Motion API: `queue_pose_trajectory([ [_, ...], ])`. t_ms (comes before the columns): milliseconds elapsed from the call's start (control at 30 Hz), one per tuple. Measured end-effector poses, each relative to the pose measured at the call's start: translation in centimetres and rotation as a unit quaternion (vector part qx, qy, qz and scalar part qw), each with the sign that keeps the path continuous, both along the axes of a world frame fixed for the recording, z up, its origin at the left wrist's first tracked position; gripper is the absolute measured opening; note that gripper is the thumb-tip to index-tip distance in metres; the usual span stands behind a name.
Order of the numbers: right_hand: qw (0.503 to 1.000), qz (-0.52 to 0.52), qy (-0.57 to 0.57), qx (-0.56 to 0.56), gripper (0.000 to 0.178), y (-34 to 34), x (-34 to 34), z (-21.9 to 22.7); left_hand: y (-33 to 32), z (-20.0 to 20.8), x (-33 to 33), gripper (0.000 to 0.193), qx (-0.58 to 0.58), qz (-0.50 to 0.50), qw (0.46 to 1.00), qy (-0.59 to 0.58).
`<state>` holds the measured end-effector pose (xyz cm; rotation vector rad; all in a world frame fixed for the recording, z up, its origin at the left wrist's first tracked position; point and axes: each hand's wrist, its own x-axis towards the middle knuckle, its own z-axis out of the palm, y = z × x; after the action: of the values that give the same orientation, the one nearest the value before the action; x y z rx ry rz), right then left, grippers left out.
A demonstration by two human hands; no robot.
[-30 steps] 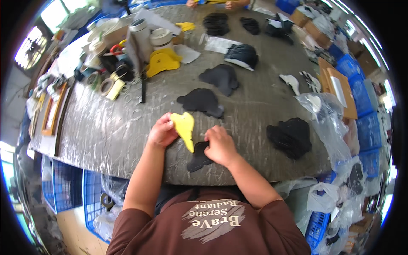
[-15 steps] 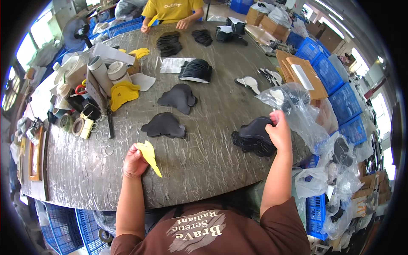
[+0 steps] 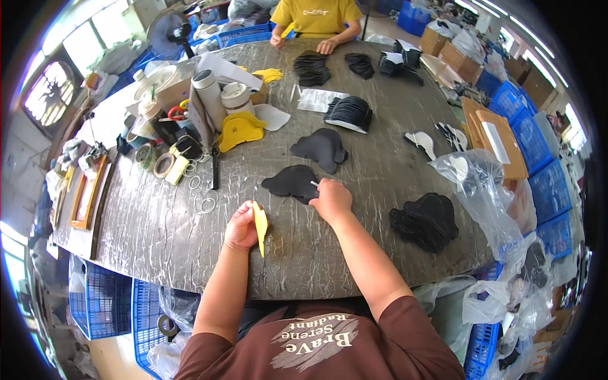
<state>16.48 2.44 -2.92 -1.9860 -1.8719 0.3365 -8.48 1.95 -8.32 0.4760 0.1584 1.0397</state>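
Observation:
My left hand point(image 3: 242, 226) is closed on a thin yellow curved template point(image 3: 260, 229), held edge-up above the table's near side. My right hand point(image 3: 332, 199) is closed, with the end of a thin white stick point(image 3: 314, 183) showing between its fingers. Those fingers touch the right end of a dark curved piece point(image 3: 290, 182); whether they grip it is hidden. Just beyond lies a stack of similar black pieces point(image 3: 320, 148). Off to the right sits a looser pile of black pieces point(image 3: 423, 221), apart from both hands.
Cups, tape rolls and a yellow template point(image 3: 242, 130) crowd the table's left. Black stacks point(image 3: 348, 113) lie farther back. A clear plastic bag point(image 3: 478, 190) and cardboard point(image 3: 497, 136) line the right edge. Across the table, a person in yellow point(image 3: 316, 19) works.
My right hand has left the pile on the right and come across to the dark piece in the middle. My left hand still holds the yellow template. The whole view has shifted.

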Motion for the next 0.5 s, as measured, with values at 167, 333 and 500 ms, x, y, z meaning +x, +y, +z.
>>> queue_pose_trajectory([
  [167, 0.998, 0.027, 0.009, 0.047, 0.017, -1.1, -0.7, -0.4, -0.2, 0.1, 0.1, 0.014, -0.027, 0.038, 0.997, 0.066],
  [333, 0.946, 0.054, 0.317, 0.040, 0.016, -4.6, 0.1, 0.1, -0.5, 0.1, -0.4, 0.008, -0.026, 0.022, 0.995, 0.091],
  [500, 0.953, 0.084, 0.268, -0.116, 0.019, -10.6, 1.9, 0.6, -1.2, 3.3, 1.8, 0.007, -0.084, 0.090, 0.959, 0.255],
])
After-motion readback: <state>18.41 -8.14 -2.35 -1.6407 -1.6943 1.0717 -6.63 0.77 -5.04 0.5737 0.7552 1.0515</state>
